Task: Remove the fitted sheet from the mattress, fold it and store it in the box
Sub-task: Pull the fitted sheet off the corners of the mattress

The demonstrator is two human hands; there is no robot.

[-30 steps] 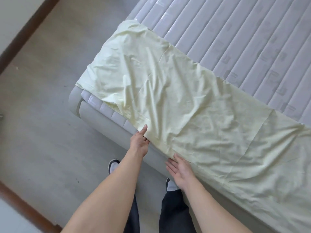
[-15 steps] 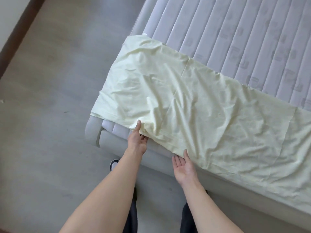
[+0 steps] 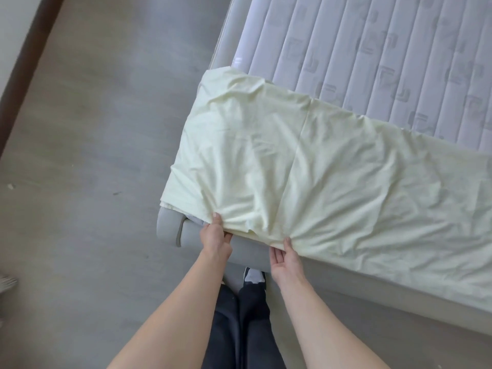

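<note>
Along the near edge of the bare quilted grey mattress, both hands now pinch the folded pale-yellow cotton sheet, left hand and right hand bunching it, ready for another fold.

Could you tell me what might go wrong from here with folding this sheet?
Both the left hand and the right hand pinch the sheet close together at its near edge, so the fabric bunches and could fold crookedly. Its left end overhangs the mattress corner and might slide onto the floor.
</note>
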